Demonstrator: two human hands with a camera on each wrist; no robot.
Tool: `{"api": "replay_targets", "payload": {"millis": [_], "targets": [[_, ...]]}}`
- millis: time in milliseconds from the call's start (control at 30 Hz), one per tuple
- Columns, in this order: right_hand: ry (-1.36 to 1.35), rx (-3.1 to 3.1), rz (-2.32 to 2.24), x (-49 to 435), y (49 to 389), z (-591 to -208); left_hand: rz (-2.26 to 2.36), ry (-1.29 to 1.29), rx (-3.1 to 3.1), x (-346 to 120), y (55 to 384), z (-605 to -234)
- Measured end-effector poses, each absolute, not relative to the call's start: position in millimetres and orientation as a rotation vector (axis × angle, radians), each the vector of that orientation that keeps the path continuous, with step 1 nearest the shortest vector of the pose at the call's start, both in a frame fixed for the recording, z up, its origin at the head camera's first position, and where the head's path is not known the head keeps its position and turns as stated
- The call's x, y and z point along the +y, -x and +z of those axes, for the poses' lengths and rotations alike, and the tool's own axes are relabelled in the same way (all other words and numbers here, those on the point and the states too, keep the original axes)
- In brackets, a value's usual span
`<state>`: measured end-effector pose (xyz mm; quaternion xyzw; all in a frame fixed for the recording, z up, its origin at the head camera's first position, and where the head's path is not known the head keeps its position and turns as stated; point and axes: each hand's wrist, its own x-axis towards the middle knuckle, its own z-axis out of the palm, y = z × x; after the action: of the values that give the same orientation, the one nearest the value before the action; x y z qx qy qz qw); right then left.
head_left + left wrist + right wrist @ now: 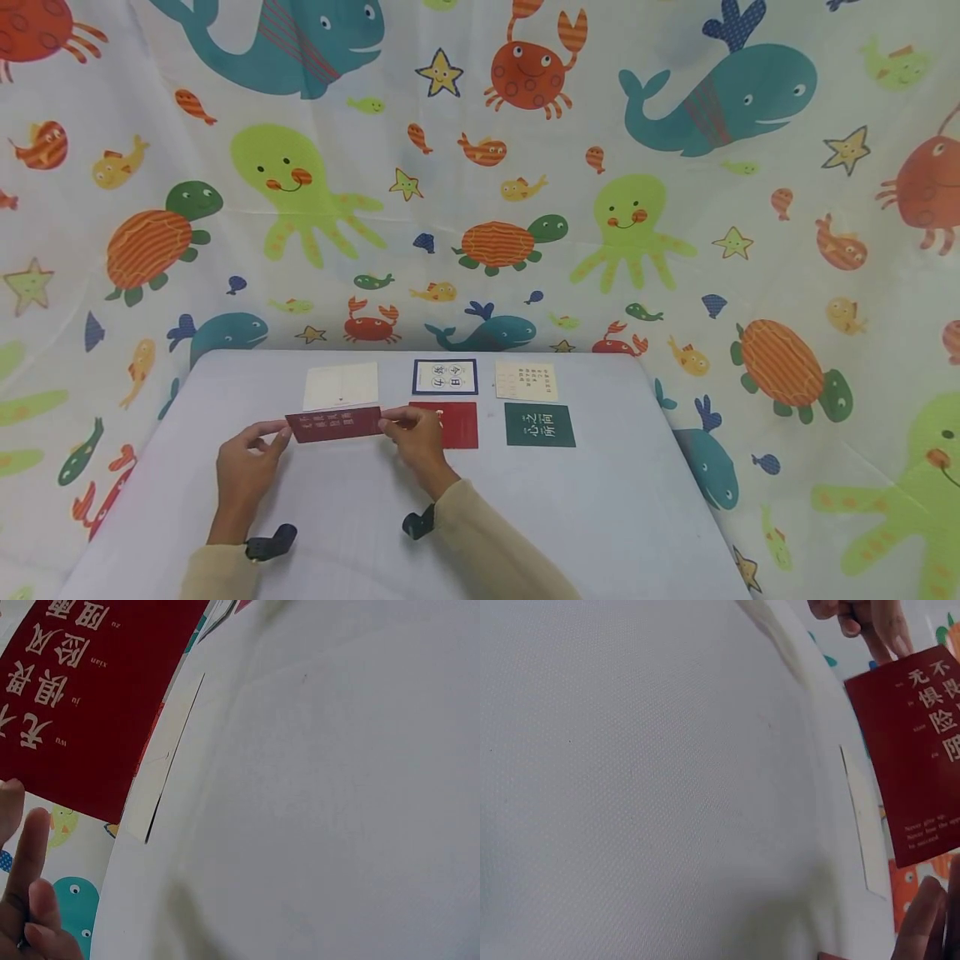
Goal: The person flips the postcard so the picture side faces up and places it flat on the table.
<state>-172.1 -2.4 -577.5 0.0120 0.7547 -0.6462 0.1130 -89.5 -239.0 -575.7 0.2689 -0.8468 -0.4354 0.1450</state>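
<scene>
A dark red card (333,424) with pale Chinese characters is held raised and tilted above the table between both hands. My left hand (246,468) pinches its left end between thumb and fingers. At the opposite end, my right hand (420,443) pinches the card's edge. In the left wrist view the printed face of the card (94,712) shows large characters; in the right wrist view the same card (900,772) also carries small English lines. Just behind it lies a plain white card (341,385). A brighter red card (461,427) lies partly behind my right hand.
On the white table (600,517) lie a blue-bordered card (445,389), a cream card with writing (527,381) and a green card (540,425), right of the held card. A curtain with sea animals (517,200) hangs behind the table.
</scene>
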Motion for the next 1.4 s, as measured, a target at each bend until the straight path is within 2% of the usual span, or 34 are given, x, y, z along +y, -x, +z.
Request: {"api": "replay_targets", "payload": {"millis": [767,1400], "targets": [[-0.097,2.146,-1.989,-6.1,165.5,-577.0,-1.27,-0.741,-2.422,-233.5,89.7,-577.8],[-0.001,2.211,-1.889,-4.9,162.7,-580.6,-1.286,-0.676,-2.505,-238.0,86.3,-585.3]]}}
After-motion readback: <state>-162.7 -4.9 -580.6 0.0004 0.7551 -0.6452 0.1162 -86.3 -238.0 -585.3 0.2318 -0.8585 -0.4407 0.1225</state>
